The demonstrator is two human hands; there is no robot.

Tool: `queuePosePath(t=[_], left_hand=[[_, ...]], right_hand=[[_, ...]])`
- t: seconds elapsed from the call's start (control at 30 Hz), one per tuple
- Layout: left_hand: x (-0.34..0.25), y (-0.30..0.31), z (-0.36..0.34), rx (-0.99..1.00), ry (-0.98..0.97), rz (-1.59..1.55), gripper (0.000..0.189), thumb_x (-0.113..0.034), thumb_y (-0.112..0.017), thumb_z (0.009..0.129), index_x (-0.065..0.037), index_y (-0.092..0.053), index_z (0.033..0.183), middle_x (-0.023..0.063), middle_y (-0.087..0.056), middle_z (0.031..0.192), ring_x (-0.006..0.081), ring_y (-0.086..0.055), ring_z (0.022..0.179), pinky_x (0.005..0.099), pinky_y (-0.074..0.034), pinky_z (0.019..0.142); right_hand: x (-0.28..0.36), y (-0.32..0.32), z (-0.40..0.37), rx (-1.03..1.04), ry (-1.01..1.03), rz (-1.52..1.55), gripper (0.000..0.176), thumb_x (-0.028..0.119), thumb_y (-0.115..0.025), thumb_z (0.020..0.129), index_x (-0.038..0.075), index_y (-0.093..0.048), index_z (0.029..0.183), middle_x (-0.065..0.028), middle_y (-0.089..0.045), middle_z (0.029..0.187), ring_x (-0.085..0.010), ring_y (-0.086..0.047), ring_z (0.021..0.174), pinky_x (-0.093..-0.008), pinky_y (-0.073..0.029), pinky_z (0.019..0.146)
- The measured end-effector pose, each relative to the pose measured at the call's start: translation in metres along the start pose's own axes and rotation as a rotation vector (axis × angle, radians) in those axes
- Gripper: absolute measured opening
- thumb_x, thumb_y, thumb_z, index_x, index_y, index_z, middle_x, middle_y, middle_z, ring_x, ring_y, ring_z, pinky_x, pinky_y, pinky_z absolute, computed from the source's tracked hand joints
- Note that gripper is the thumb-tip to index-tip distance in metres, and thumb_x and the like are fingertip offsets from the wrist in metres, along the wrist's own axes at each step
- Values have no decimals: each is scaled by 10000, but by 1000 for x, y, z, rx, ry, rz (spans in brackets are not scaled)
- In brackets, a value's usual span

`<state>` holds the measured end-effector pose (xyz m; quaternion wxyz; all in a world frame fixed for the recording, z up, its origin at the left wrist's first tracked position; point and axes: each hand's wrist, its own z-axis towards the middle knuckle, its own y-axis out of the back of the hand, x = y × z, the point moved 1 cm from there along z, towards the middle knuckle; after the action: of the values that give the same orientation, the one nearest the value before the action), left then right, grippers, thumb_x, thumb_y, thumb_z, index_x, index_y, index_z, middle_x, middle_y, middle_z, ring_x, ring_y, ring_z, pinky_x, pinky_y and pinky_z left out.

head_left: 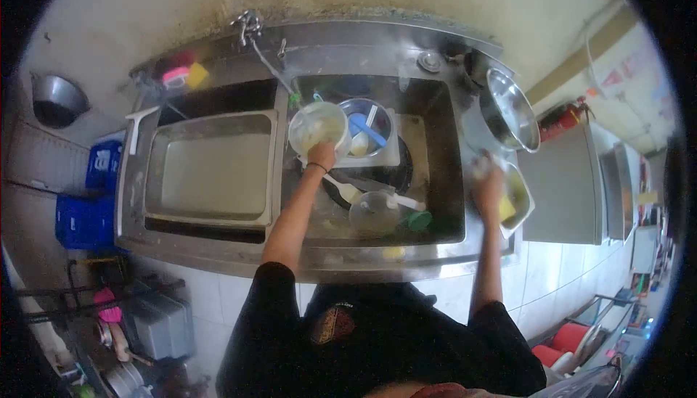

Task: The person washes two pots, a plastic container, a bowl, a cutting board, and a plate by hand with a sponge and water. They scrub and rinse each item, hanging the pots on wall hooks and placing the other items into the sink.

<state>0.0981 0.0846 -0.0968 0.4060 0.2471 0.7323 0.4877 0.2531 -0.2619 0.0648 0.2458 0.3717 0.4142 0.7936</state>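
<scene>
Two sink basins, two blue crates, one fire extinguisher

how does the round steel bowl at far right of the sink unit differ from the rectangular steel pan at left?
Shape: bowl is round; pan is rectangular with rounded corners.
Size: pan looks clearly larger across than the bowl.
Pose: pan lies roughly level; bowl looks tilted.
Shared: both silvery metal and open-topped.

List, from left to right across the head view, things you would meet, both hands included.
Metal bowl → rectangular metal pan → left hand → blue utensil → green item → blurred right hand → red fire extinguisher.
</scene>
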Motion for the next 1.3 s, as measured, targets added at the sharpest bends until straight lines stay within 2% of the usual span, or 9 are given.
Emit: queuePosePath(t=[0.17,0.37,0.43,0.5,0.6,0.8,0.93,1.03,1.3], left_hand=[[24,-29,-8,-272,-208,-34,119,-142,-540,714,-74,-629,753,149,-607,716,320,-592,681,432,-465,626],[38,-30,-31,-220,-145,55,135,-174,-588,707,-94,-644,800,128,-603,680,292,-595,664,431,-465,636],[41,-36,-32,-277,-109,38,130,-176,-577,710,-101,-643,793,117,-605,677,282,-594,652,421,-463,623],[45,-41,-31,-315,-80,16,127,-179,-566,712,-109,-641,787,106,-607,673,273,-594,640,411,-460,611],[40,-42,-35,-397,-147,-86,124,-166,-543,725,-109,-639,780,81,-602,656,248,-585,635,389,-430,683],[38,-40,-38,-460,-66,-179,90,-170,-539,732,-114,-609,731,46,-586,635,209,-568,694,395,-336,810],[46,-42,-35,-405,-112,-171,81,-171,-553,722,-126,-611,756,50,-586,649,213,-568,718,405,-348,794],[58,-35,-33,-502,-37,-176,121,-219,-565,710,-126,-635,743,69,-579,618,237,-565,646,387,-383,719],[75,-17,-43,-694,73,-527,307,-63,-706,554,-80,-542,813,109,-537,913,278,-492,917,370,-367,858]], right_hand=[[143,-154,40,477,555,473,301,99,-551,738,44,-567,1034,-151,-598,941,-294,-561,899,-347,-416,802],[202,-431,48,1160,934,-219,227,82,-552,655,6,-599,864,-201,-602,770,-317,-601,718,-405,-480,637],[177,-504,52,1226,637,-29,206,113,-562,670,12,-596,846,-171,-603,758,-277,-605,684,-384,-488,613],[136,-597,36,1417,-393,759,192,144,-573,685,18,-592,829,-140,-604,747,-236,-608,650,-364,-496,590],[165,-503,42,977,964,-250,227,211,-494,798,58,-546,957,-86,-569,786,-216,-530,736,-336,-456,646],[167,-508,28,1065,637,-110,340,331,-447,809,52,-557,969,-113,-574,889,-244,-536,771,-352,-434,726],[125,-565,18,1422,50,687,424,411,-415,817,48,-565,977,-132,-578,957,-264,-540,795,-362,-420,779],[179,-449,41,1348,861,-145,387,374,-442,815,46,-566,977,-152,-583,967,-283,-550,794,-382,-422,761],[212,-298,51,1208,1025,-129,272,267,-522,779,47,-583,926,-169,-599,806,-328,-578,777,-441,-438,710]])
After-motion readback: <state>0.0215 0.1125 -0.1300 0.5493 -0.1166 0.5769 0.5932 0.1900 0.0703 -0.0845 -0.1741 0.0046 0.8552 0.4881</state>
